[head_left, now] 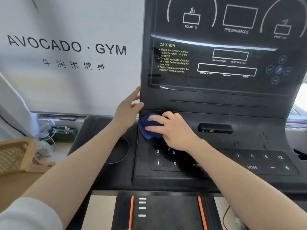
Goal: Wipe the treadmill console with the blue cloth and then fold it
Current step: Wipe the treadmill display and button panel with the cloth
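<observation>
The black treadmill console (224, 103) fills the right half of the view, with an upright display panel above and a sloped button panel below. A bunched blue cloth (149, 128) lies on the left part of the sloped panel, just under the display. My right hand (172, 131) presses on the cloth with fingers spread over it, a ring on one finger. My left hand (128, 108) rests flat against the console's left edge, fingers straight.
A round cup holder (116, 151) sits left of the button panel. A wet, speckled patch (264, 135) shows on the right of the panel. A wicker chair (16, 155) and tangled cables (49, 131) stand at the left under a white gym sign. The treadmill belt (166, 211) lies below.
</observation>
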### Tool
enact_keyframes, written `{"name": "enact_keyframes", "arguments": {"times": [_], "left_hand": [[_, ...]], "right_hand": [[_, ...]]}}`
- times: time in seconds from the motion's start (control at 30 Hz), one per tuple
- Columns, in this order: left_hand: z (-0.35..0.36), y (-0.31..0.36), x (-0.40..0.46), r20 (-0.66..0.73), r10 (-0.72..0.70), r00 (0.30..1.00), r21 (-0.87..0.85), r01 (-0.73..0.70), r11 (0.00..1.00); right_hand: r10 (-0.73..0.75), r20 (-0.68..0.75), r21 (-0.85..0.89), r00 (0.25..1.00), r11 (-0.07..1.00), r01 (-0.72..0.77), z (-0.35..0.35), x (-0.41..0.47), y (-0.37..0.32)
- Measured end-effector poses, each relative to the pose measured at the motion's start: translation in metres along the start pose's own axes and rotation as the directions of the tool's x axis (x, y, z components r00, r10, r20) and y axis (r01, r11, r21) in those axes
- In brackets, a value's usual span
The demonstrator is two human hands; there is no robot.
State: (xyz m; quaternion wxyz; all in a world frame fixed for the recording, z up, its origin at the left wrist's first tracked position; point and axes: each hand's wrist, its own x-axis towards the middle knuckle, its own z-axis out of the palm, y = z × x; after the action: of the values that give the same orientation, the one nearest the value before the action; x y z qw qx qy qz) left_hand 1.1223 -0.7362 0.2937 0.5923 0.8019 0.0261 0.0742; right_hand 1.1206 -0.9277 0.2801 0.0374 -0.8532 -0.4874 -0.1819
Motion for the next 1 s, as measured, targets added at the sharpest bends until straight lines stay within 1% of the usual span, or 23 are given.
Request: {"name": "enact_keyframes", "arguments": {"times": [0.07, 0.13, 0.2, 0.27, 0.3, 0.37, 0.43, 0.5, 0.57, 0.63, 0.7, 0.73, 0.83, 0.87, 0.93, 0.97, 1.0], "left_hand": [[0.0, -0.002, 0.0, 0.005, -0.007, 1.0, -0.027, 0.008, 1.0], [0.003, -0.003, -0.001, -0.021, -0.03, 0.999, -0.064, 0.028, 0.998], [0.009, -0.003, -0.003, -0.07, -0.043, 0.997, -0.102, 0.036, 0.994], [0.015, -0.004, -0.005, -0.107, -0.044, 0.993, -0.113, 0.032, 0.993], [0.016, -0.004, -0.005, -0.119, -0.046, 0.992, -0.116, 0.032, 0.993], [0.017, -0.005, -0.005, -0.126, -0.047, 0.991, -0.118, 0.032, 0.992], [0.017, -0.006, -0.003, -0.136, -0.043, 0.99, -0.113, 0.027, 0.993], [0.018, -0.006, -0.004, -0.145, -0.041, 0.989, -0.108, 0.025, 0.994], [0.02, -0.004, -0.005, -0.152, -0.05, 0.987, -0.086, 0.037, 0.996], [0.021, -0.004, -0.005, -0.151, -0.056, 0.987, -0.076, 0.045, 0.996], [0.022, -0.003, -0.005, -0.162, -0.072, 0.984, -0.076, 0.06, 0.995], [0.024, -0.003, -0.005, -0.177, -0.079, 0.981, -0.074, 0.067, 0.995], [0.031, -0.001, -0.008, -0.24, -0.07, 0.968, -0.052, 0.059, 0.997], [0.033, -0.001, -0.009, -0.257, -0.065, 0.964, -0.044, 0.056, 0.997], [0.036, 0.0, -0.01, -0.273, -0.057, 0.96, -0.053, 0.044, 0.998], [0.037, 0.0, -0.01, -0.279, -0.057, 0.959, -0.066, 0.04, 0.997], [0.037, 0.002, -0.011, -0.288, -0.064, 0.956, -0.08, 0.042, 0.996]], "right_hand": [[0.094, -0.079, -0.055, 0.992, 0.994, -0.098, 0.001, 0.0, 0.01], [0.14, -0.124, -0.017, 0.982, 0.99, -0.143, 0.005, -0.007, 0.003], [0.166, -0.083, 0.102, 0.983, 0.982, -0.158, 0.008, -0.02, -0.008], [0.11, -0.02, 0.208, 0.994, 0.973, -0.103, 0.007, -0.039, -0.014], [0.058, 0.006, 0.212, 0.998, 0.976, -0.058, 0.004, -0.046, -0.012], [-0.043, 0.038, 0.11, 0.998, 0.993, 0.039, -0.003, -0.053, 0.0], [-0.065, 0.031, -0.062, 0.997, 0.996, 0.067, -0.009, -0.052, 0.024], [-0.015, -0.021, -0.219, 1.0, 0.976, 0.01, -0.018, -0.049, 0.051], [0.053, -0.084, -0.296, 0.995, 0.952, -0.075, -0.024, -0.052, 0.068], [0.135, -0.15, -0.27, 0.979, 0.947, -0.172, -0.023, -0.059, 0.067], [0.199, -0.163, -0.156, 0.967, 0.962, -0.224, -0.017, -0.066, 0.048], [0.191, -0.135, -0.098, 0.972, 0.974, -0.205, -0.013, -0.07, 0.036], [0.098, -0.063, 0.01, 0.993, 0.995, -0.097, -0.007, -0.082, 0.012], [0.065, -0.051, 0.013, 0.997, 0.998, -0.065, -0.008, -0.083, 0.012], [0.0, -0.038, -0.068, 0.999, 0.998, -0.002, -0.013, -0.082, 0.024], [0.005, -0.046, -0.132, 0.999, 0.991, -0.011, -0.017, -0.08, 0.034], [0.04, -0.074, -0.186, 0.996, 0.981, -0.054, -0.021, -0.077, 0.044]]}}
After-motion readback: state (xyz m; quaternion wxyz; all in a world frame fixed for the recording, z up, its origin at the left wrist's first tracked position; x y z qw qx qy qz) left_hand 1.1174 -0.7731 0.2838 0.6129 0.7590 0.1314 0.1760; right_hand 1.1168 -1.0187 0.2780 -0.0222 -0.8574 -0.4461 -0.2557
